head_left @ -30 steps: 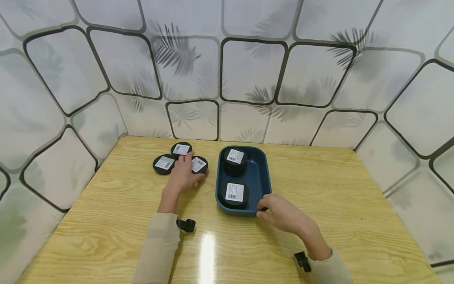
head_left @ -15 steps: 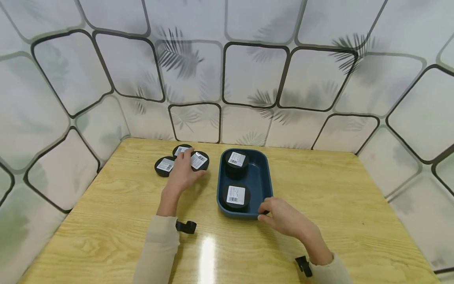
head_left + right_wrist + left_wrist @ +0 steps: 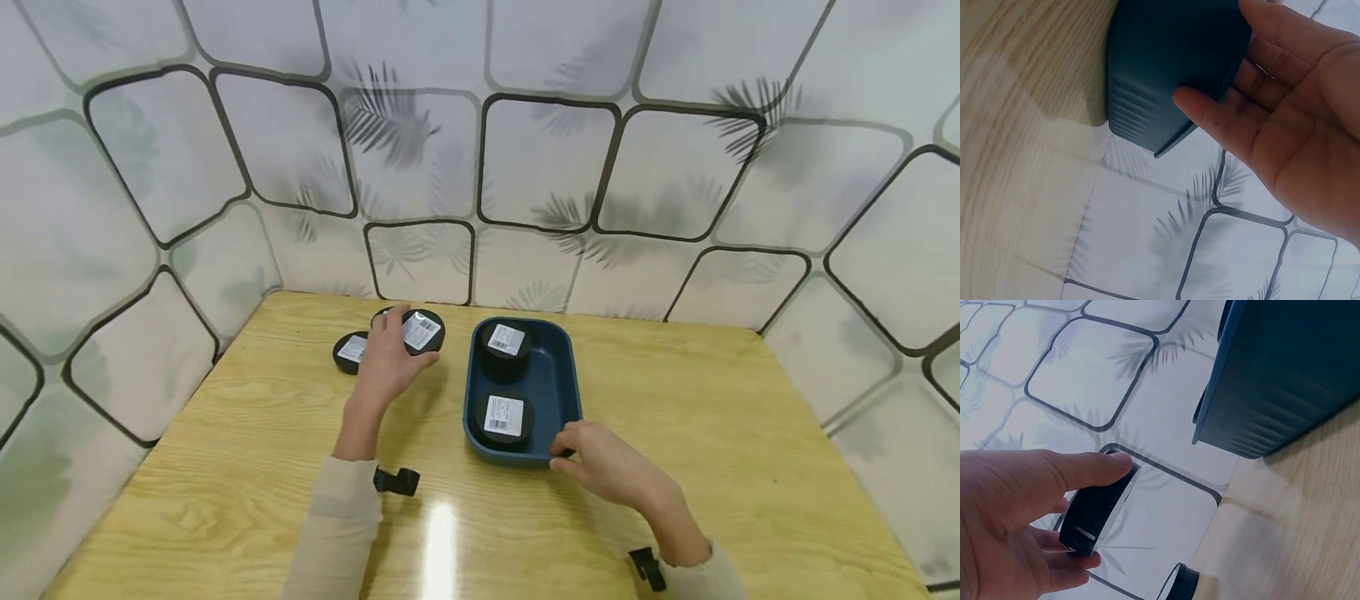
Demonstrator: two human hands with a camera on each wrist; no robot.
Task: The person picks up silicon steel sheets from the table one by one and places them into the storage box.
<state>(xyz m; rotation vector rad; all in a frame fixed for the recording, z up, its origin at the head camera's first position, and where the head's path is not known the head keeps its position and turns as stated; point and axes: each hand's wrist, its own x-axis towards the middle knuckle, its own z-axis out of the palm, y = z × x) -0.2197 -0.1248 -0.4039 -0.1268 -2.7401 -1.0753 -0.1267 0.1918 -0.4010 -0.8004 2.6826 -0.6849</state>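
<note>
My left hand (image 3: 384,367) holds a flat, round black disc (image 3: 423,332) with a white barcode label, thumb on one edge and fingers on the other. In the left wrist view this disc (image 3: 1094,515) is raised off the table and tilted. Two similar discs lie beside that hand: one to its left (image 3: 348,352), and one behind, mostly hidden by the fingers. My right hand (image 3: 611,462) grips the near right corner of a dark blue tray (image 3: 551,383), with fingers over the rim and thumb outside. Black labelled discs stand in the tray's left half, at the back (image 3: 505,346) and front (image 3: 504,421).
The light wooden table (image 3: 697,392) ends at a patterned wall covering (image 3: 540,158) at the back and sides. The right half of the tray shows bare floor. Black camera mounts (image 3: 397,481) sit at both wrists.
My left hand has lifted the disc from the table, and it now overlaps the back disc in the head view. The right hand keeps its grip on the tray corner.
</note>
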